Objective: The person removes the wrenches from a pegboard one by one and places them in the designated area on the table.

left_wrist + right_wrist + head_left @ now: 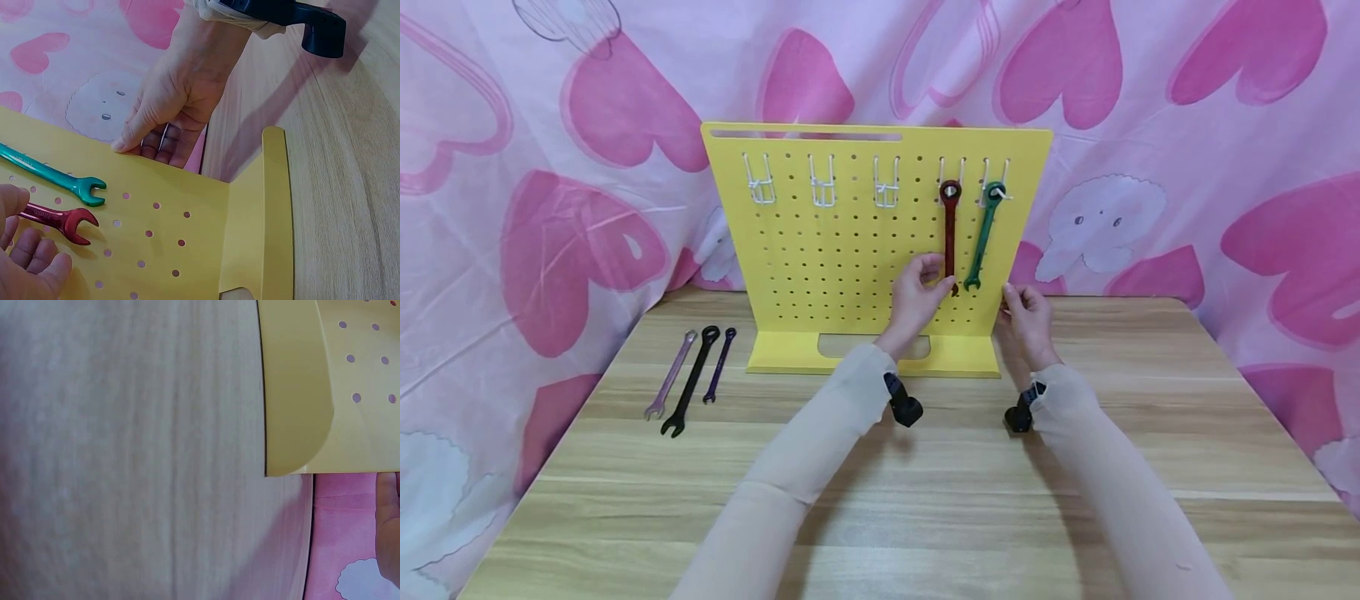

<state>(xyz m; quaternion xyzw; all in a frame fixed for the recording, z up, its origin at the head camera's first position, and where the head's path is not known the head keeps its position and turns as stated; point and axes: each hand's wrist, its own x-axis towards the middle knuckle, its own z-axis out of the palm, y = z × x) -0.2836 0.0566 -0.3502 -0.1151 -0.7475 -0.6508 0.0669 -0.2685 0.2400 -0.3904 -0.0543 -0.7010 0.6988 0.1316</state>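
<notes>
A red wrench (950, 225) hangs from a hook on the yellow pegboard (850, 267), and a green wrench (983, 237) hangs to its right. My left hand (917, 300) holds the lower part of the red wrench between thumb and fingers; in the left wrist view the red wrench's open jaw (76, 226) points away from that hand (31, 262). With thumb and fingers, my right hand (1030, 321) grips the board's right edge. Only a little of the right hand (389, 531) shows in the right wrist view, at the board's edge.
Left of the board, a light purple wrench (672, 375), a black wrench (691, 383) and a small dark purple wrench (720, 367) lie on the wooden table (925, 517). Three white hooks, one of them at the far left (761, 183), hold nothing. A pink heart-patterned cloth (625, 108) hangs behind.
</notes>
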